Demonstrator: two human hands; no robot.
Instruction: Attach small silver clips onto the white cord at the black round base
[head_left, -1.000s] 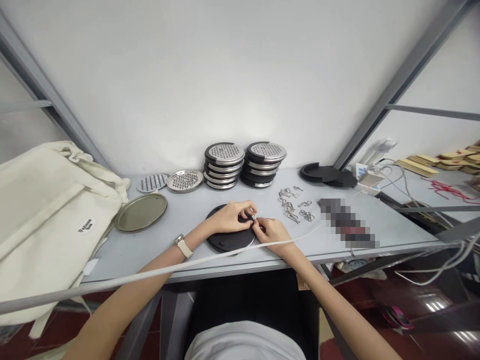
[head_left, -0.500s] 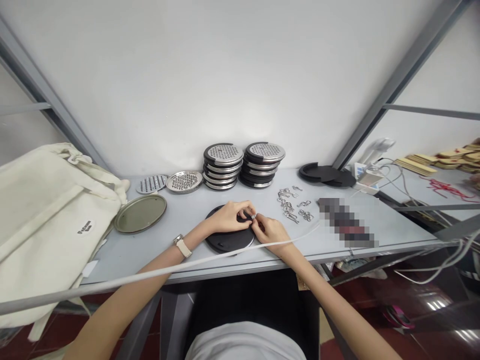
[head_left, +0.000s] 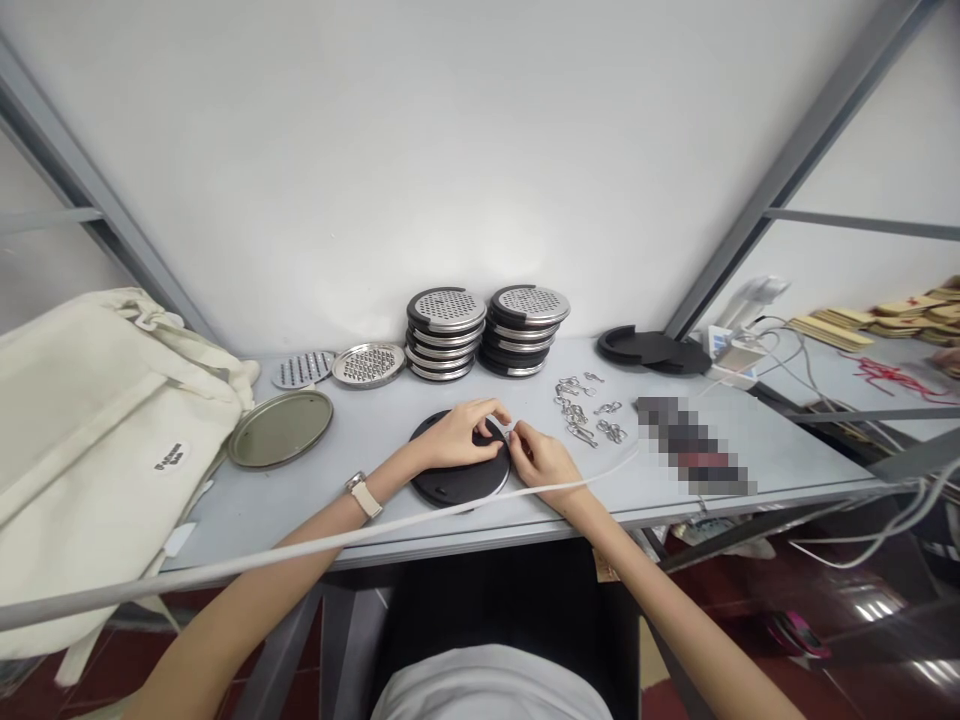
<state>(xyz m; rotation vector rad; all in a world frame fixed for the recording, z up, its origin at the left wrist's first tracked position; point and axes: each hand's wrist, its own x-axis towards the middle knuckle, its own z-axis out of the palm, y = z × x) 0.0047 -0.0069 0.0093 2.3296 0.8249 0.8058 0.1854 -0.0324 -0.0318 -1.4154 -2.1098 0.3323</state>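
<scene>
A round black disc (head_left: pixel 454 485) with a silvery edge on its right lies near the table's front edge. My left hand (head_left: pixel 461 435) rests over its upper part, fingers curled around the rim. At the disc's right edge my right hand (head_left: pixel 540 458) pinches a tiny shiny metal piece, too small to make out fully. Several metal clasps (head_left: pixel 574 412) lie to the right of my hands. Behind stand two stacks of round graters with black rims, a left stack (head_left: pixel 446 335) and a right stack (head_left: pixel 525 330).
Two loose grater discs (head_left: pixel 369 364) and an olive round plate (head_left: pixel 281 430) lie left, beside a cream bag (head_left: pixel 90 450). Black rings (head_left: pixel 637 346) lie at the back right. A white cable (head_left: pixel 300 548) crosses in front. A blurred-out object (head_left: pixel 694 447) lies right.
My right hand has moved slightly right, away from my left fingers. My left thumb and index finger have parted a little.
</scene>
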